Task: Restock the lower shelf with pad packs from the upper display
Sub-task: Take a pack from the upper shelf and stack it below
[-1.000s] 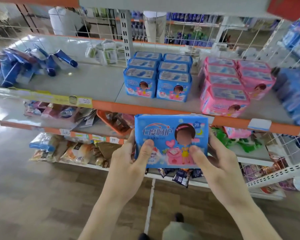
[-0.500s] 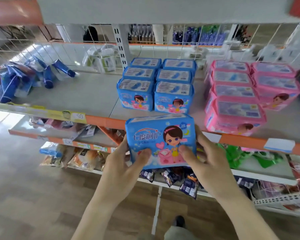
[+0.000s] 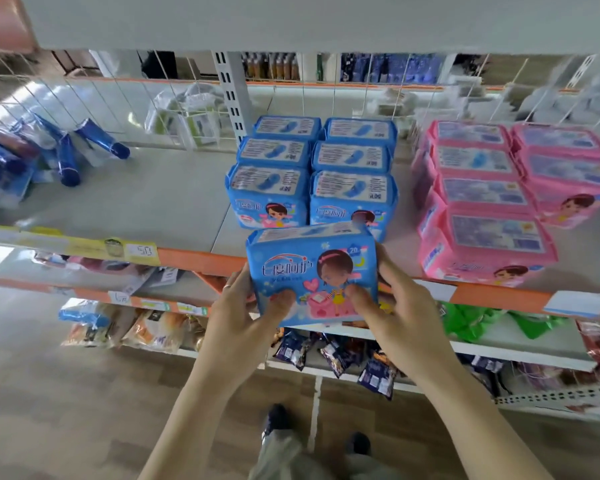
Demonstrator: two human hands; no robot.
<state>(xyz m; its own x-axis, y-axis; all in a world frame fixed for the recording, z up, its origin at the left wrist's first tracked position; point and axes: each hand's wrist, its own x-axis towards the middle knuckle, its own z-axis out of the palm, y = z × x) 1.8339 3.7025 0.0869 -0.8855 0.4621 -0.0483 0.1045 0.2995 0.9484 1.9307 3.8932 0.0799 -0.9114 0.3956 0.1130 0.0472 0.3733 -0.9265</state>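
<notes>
Before shelf edge (image 3: 201, 259): hands grip blue pack (image 3: 310, 271).

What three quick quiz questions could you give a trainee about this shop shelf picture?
1. True or false: both the left hand and the right hand grip the blue pad pack.
2. How many blue packs stand on the shelf behind it, judging by the tops that show?
3. The pink packs stand: A) left of the blue stack, B) right of it, C) on top of it.

Key: 1 true. 2 six, in two columns of three. 3 B.
</notes>
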